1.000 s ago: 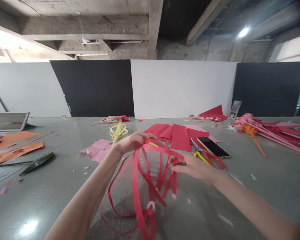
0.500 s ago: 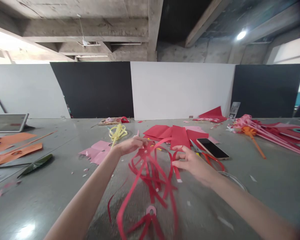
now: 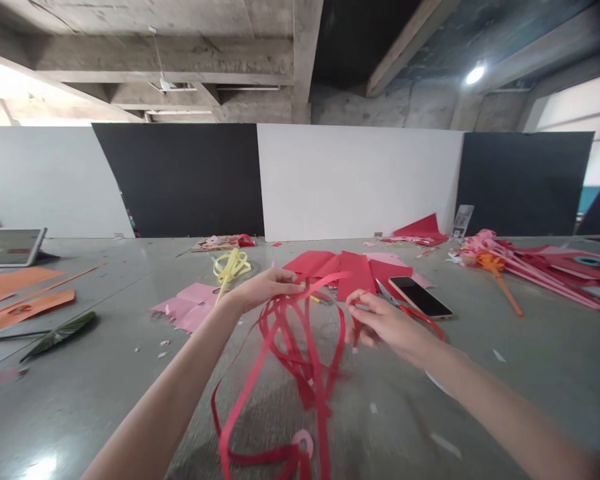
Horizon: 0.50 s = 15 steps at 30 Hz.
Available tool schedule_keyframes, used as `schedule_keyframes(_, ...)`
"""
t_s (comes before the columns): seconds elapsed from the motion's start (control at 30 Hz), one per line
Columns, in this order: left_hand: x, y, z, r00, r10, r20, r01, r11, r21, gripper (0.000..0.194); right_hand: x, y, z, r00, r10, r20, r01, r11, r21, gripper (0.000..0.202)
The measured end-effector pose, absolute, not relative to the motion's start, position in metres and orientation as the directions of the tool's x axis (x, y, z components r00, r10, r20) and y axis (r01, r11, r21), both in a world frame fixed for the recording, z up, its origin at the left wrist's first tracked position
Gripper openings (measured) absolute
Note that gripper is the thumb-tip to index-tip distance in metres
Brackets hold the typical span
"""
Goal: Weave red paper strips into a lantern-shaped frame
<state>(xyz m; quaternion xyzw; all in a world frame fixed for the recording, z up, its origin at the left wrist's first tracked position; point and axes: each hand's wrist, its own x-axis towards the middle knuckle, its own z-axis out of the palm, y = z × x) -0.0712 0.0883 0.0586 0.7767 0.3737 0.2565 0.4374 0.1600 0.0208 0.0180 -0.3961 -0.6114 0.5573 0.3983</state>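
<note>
My left hand [image 3: 260, 290] pinches the gathered top of a bunch of red paper strips [image 3: 324, 393], which hang and loop down over the table. My right hand [image 3: 383, 323] is just right of the bunch, fingers curled round a red strip [image 3: 357, 333] whose pale tip shows below them. Part of that strip is hidden by the fingers. Near the bottom of the view, a pink paper ring [image 3: 304, 443] lies at the lower strips. Behind my hands are folded red paper sheets [image 3: 355, 273].
Scissors with orange-red handles [image 3: 423, 323] and a phone [image 3: 420, 297] lie beyond my right hand. Left of centre are a yellow strip loop [image 3: 231, 265] and pink paper [image 3: 187, 307]. Orange paper [image 3: 30, 310], a green leaf [image 3: 63, 337] and a tablet [image 3: 11, 247] lie farther left.
My right fingers have curled in around the strip, and its pale tip has risen. The hanging strips have swung and shifted. The view has turned slightly to the right.
</note>
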Motion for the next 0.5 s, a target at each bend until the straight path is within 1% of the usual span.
schedule_keyframes(0.07,-0.068,0.088,0.059,0.577,0.811,0.095,0.36,-0.357,0.862,0.023,0.163,0.021,0.022,-0.39,0.921,0.02,-0.012,0.016,-1.0,0.015)
schedule_keyframes(0.17,-0.065,0.089,0.059,0.556,0.821,0.129,0.326,-0.358,0.875,0.025,0.169,0.018,0.032,-0.496,0.868,-0.02,-0.14,-0.103,-0.985,0.008)
schedule_keyframes(0.23,-0.065,0.088,0.059,0.549,0.824,0.143,0.302,-0.355,0.885,0.027,0.174,0.016,0.039,-0.574,0.818,-0.025,-0.197,-0.168,-0.966,0.013)
schedule_keyframes(0.3,-0.064,0.087,0.06,0.557,0.818,0.142,0.3,-0.358,0.884,0.023,0.18,0.016,0.044,-0.598,0.801,-0.009,-0.234,-0.186,-0.954,0.016)
schedule_keyframes(0.43,-0.063,0.082,0.062,0.61,0.788,0.085,0.306,-0.334,0.892,0.019,0.188,0.019,0.048,-0.589,0.807,0.029,-0.255,-0.152,-0.955,0.017)
schedule_keyframes(0.5,-0.061,0.08,0.063,0.631,0.773,0.062,0.302,-0.319,0.898,0.017,0.189,0.021,0.049,-0.567,0.823,0.03,-0.269,-0.15,-0.951,0.014)
